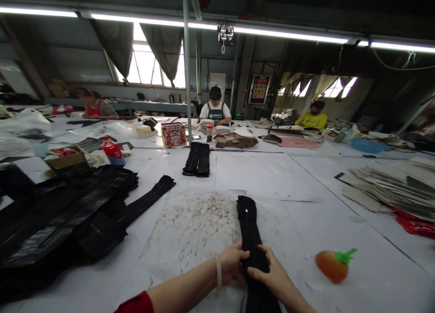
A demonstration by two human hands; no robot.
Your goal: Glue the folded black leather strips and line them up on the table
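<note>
A long black fabric strip (249,231) with a small shiny spot near its far end lies lengthwise in front of me, its near end running out of the bottom of the view. My left hand (231,264) grips its left edge, thumb on top and the other fingers partly hidden beneath. From the right, my right hand (277,276) holds the same strip with thumb and fingers across it. Farther off on the white table (251,172) rests a small stack of black zippered strips (197,158).
At left lies a large heap of black zippered pieces (68,213), near a red-capped bottle (113,150). A carrot-shaped orange object (332,265) is to my right. Stacked flat sheets (394,190) stand at far right. Several people sit across the tables, one in an apron (215,113).
</note>
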